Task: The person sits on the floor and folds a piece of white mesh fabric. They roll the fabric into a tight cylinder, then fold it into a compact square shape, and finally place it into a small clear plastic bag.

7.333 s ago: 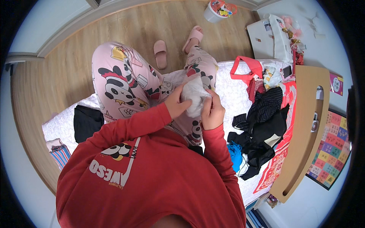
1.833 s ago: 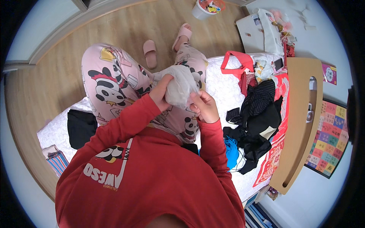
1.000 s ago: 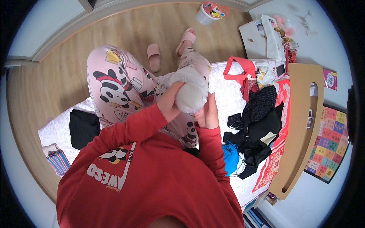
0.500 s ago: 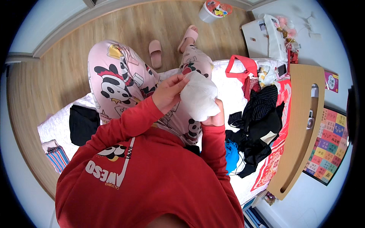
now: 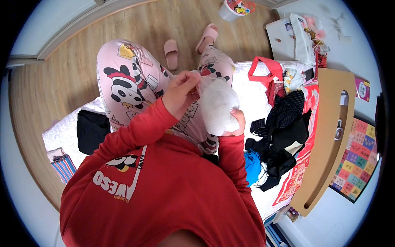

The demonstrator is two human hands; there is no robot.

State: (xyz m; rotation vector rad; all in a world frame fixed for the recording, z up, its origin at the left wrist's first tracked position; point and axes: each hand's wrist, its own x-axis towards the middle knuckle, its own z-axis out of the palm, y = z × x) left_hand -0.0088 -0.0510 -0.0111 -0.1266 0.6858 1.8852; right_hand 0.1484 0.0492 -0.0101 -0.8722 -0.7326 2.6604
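Note:
A rounded white bundle of thin, sheer material sits above my lap; I cannot tell its exact kind. My right hand grips its lower right side, thumb on top and fingers mostly underneath. At its upper left, the fingertips of my left hand pinch a see-through edge that is drawn away from the bundle. Below both hands are my pink panda-print trousers. What lies inside the bundle, if anything, is hidden.
Dark clothes lie heaped on the white bed cover to my right, beside a blue item and a red strap-like cloth. On the left are folded black cloth and a striped cloth. A wooden folding table stands far right.
My left hand has shifted a little away from the bundle, stretching its sheer edge outward. The bundle and my right hand have moved slightly right. The whole view has shifted slightly.

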